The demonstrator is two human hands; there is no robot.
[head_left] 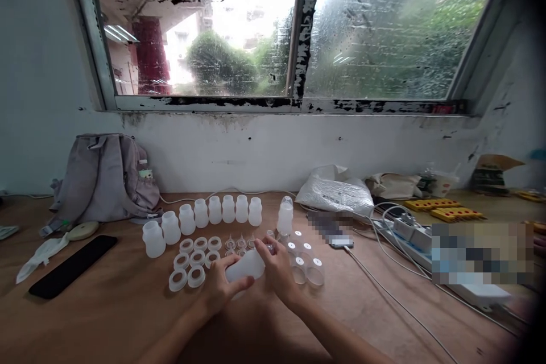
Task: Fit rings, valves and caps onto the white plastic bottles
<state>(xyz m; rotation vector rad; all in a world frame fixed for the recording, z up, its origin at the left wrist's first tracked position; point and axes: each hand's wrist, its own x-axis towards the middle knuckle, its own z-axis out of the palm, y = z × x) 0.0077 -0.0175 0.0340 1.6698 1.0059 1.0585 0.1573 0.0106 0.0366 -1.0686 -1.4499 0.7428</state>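
A frosted white baby bottle [246, 266] lies tilted between my hands, its top end toward the right. My left hand [218, 288] is wrapped around its body. My right hand [277, 266] grips the top end, and its fingers hide much of what sits there. Behind my hands are several clear teats [231, 244]. White screw rings [197, 276] lie in rows to the left, and clear dome caps [315, 274] stand to the right. A capped bottle [285, 216] stands upright behind the caps. Several uncapped bottles [215, 210] form a curved row at the back left.
On the left are a grey backpack [106, 176], a black flat case [73, 267] and a white plastic wrapper [42, 256]. To the right lie a silvery bag [335, 193], a phone [341, 240] with its cable, a power strip [482, 290] and yellow trays [456, 214].
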